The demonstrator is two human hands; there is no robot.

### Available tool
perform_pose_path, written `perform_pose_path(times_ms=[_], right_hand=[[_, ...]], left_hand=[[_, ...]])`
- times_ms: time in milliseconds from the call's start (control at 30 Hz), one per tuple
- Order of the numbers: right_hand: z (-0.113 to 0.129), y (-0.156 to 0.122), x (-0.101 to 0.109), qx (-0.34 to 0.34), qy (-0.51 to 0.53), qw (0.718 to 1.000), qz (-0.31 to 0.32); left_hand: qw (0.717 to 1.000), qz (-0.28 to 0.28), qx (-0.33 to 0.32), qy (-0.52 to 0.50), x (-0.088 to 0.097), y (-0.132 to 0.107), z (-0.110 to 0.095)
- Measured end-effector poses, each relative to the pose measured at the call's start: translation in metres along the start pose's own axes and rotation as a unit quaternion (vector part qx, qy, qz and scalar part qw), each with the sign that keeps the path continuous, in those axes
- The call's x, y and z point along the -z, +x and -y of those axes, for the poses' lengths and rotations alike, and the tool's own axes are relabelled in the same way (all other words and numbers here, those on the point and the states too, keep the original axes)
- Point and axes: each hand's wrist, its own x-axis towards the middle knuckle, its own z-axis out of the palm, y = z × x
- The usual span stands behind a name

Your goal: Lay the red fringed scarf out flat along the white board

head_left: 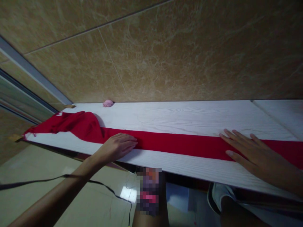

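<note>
Across the frame's middle, the red cloth (180,145) lies beneath the spread right hand (251,153) and the left hand (120,145), fingers together, whether pinching I cannot tell; light, even pressure should keep it straight.

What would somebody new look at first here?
Probably the long red cloth, stretched along the white board, with its left end rumpled. Then the left hand near the rumpled part, and the right hand spread over the flat part. A little pink lump sits at the back, by the tan wall.
</note>
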Motion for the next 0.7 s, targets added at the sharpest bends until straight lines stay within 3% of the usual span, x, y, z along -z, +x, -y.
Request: perform_pose_path(times_ms=[133, 300, 467, 700], right_hand=[[0.018, 0.016, 0.010, -0.009, 0.020, 1.000, -0.003], [0.088, 0.076, 0.026, 0.064, 0.109, 0.991, 0.049], [0.153, 0.128, 0.009, 0.132, 0.154, 0.974, 0.102], [0.200, 0.140, -0.011, 0.151, 0.128, 0.976, 0.088]], left_hand=[[0.998, -0.039, 0.040, 0.017, -0.005, 0.003, -0.008], [0.998, -0.036, 0.024, 0.036, -0.016, 0.007, -0.011], [0.998, -0.029, 0.015, 0.054, -0.034, 0.023, -0.019], [0.995, 0.022, 0.088, 0.042, -0.053, 0.066, -0.047]])
